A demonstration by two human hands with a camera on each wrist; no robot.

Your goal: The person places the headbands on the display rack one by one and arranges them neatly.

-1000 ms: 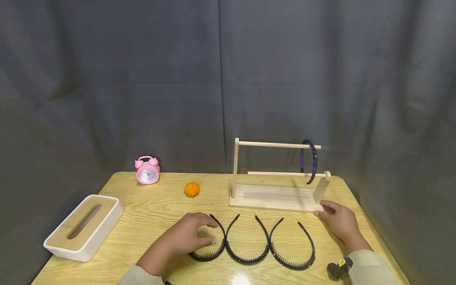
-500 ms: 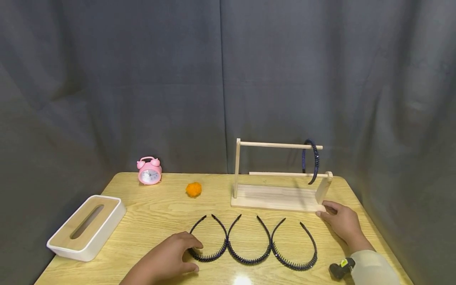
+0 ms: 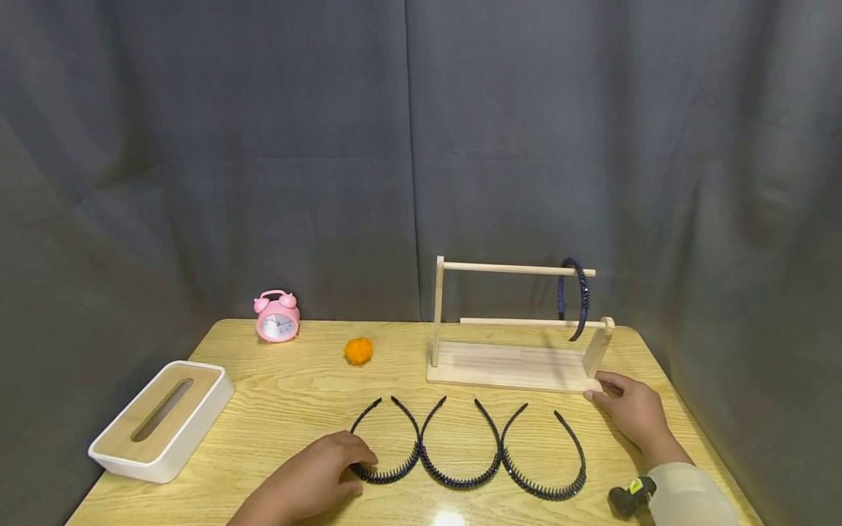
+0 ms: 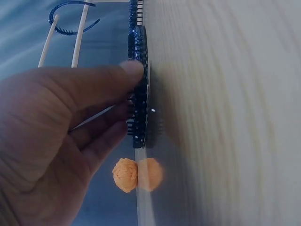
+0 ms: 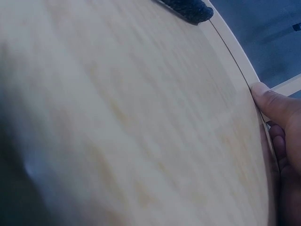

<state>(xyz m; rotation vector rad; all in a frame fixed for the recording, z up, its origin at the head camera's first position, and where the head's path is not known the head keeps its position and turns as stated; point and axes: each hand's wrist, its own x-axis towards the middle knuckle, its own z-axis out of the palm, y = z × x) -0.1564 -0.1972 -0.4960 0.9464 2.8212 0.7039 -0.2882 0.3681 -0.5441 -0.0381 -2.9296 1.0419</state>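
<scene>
Three dark, toothed headbands lie side by side on the table. My left hand (image 3: 319,471) is at the left headband (image 3: 388,476); in the left wrist view its thumb lies on the band's near face (image 4: 140,94) and the fingers curl behind it. The middle headband (image 3: 460,482) and the right headband (image 3: 549,493) lie untouched. My right hand (image 3: 631,413) pinches the front right corner of the wooden rack (image 3: 506,365), thumb in front and fingers at the side. From the rack's upper bar hangs another dark headband (image 3: 584,296), at its right end.
A pink alarm clock (image 3: 278,321) stands at the table's back left, with an orange pom-pom (image 3: 358,351) to its right. On the left edge is a white tissue box (image 3: 197,427) with a wooden top. Grey curtains (image 3: 296,146) hang behind and at both sides.
My left hand has moved left and toward me, from over the left headband to its outer left curve, and its thumb and fingers have closed on it. The right hand stays at the rack's corner.
</scene>
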